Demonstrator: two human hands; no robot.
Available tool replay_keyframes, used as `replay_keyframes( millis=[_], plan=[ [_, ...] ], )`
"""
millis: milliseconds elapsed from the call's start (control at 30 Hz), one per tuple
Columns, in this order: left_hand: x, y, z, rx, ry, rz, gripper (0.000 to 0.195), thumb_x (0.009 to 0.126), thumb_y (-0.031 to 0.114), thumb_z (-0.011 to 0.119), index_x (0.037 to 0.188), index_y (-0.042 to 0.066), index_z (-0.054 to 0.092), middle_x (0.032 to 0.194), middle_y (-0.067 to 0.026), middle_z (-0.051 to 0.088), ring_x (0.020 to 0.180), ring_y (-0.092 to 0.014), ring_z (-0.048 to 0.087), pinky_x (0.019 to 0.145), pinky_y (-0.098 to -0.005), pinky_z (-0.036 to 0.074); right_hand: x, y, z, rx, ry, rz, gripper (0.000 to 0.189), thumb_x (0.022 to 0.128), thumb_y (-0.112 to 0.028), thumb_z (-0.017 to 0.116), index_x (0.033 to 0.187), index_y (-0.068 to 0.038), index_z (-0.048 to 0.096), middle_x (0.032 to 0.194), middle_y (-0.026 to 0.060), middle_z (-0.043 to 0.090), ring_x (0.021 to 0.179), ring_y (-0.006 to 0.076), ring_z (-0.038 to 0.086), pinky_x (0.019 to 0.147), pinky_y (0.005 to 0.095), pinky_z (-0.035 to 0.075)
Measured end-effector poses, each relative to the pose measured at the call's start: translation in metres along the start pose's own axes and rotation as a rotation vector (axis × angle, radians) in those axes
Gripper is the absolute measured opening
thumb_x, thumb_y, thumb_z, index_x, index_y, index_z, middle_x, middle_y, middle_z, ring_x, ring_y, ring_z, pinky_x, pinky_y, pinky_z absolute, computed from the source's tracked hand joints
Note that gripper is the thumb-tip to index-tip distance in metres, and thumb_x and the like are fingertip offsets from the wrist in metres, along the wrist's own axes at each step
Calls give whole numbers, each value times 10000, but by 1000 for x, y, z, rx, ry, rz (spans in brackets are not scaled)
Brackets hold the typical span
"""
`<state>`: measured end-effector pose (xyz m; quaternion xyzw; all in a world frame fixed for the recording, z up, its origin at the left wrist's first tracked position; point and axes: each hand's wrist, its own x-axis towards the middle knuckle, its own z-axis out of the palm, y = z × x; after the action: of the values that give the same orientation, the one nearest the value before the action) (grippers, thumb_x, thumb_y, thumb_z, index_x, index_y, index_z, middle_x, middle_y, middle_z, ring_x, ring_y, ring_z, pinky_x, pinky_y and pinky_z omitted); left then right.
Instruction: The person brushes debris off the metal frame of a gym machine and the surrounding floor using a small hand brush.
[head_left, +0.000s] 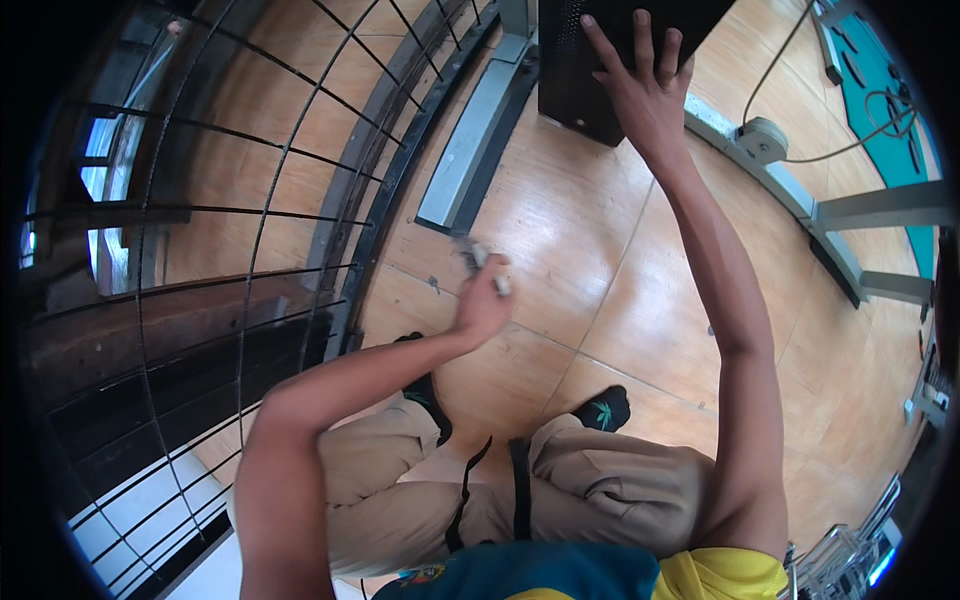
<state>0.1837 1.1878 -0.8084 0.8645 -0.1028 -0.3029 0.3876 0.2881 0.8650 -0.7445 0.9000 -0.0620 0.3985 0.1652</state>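
Note:
My left hand (484, 300) is closed around a small brush (481, 262) with a pale handle; motion blurs its dark end, so its exact kind is hard to tell. It is above the tiled floor, near the end of a grey metal beam. My right hand (649, 97) lies with spread fingers against the side of a black metal case (581, 82) with a perforated patch, which stands on the floor at the top of the view. Nothing shows between the right hand's fingers and the case.
A black wire grid (285, 150) rises along the left. The grey metal beam (465, 157) lies beside it. On the right are a grey metal frame (780, 187), a coiled cable roll (763, 140) and a teal mat (870, 90). Chromed wire racks (832, 555) stand at lower right.

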Motion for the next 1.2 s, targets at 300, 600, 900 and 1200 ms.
replay_keyframes(
  millis=[300,600,900,1200],
  plan=[
    [47,78,20,-30,-272,905,582,839,-22,502,1384,177,456,1214,-157,629,1036,-329,631,893,-399,480,7,0,-13,4,-89,-37,779,849,-347,658,1504,-366,237,1595,142,5,1447,431,-81,1092,679,162],
    [25,10,-13,834,-1516,534,334,779,255,747,1059,85,683,950,-173,693,921,-331,662,781,-429,520,3,1,-9,-76,-52,-49,794,855,-369,646,1515,-350,206,1593,145,5,1444,438,-80,1093,687,142],
    [71,8,1,916,-1151,908,250,733,158,706,980,120,705,864,-150,684,826,-348,650,732,-454,519,5,-3,-15,-41,-110,-28,790,858,-370,643,1514,-363,202,1594,136,19,1449,431,-53,1081,681,193],
    [129,95,-22,684,-700,839,195,834,157,655,1019,114,698,838,-174,660,843,-370,626,761,-438,494,9,-6,-21,-67,-105,-25,793,845,-358,657,1509,-361,222,1589,142,31,1445,431,-13,1044,669,284]
  ],
)
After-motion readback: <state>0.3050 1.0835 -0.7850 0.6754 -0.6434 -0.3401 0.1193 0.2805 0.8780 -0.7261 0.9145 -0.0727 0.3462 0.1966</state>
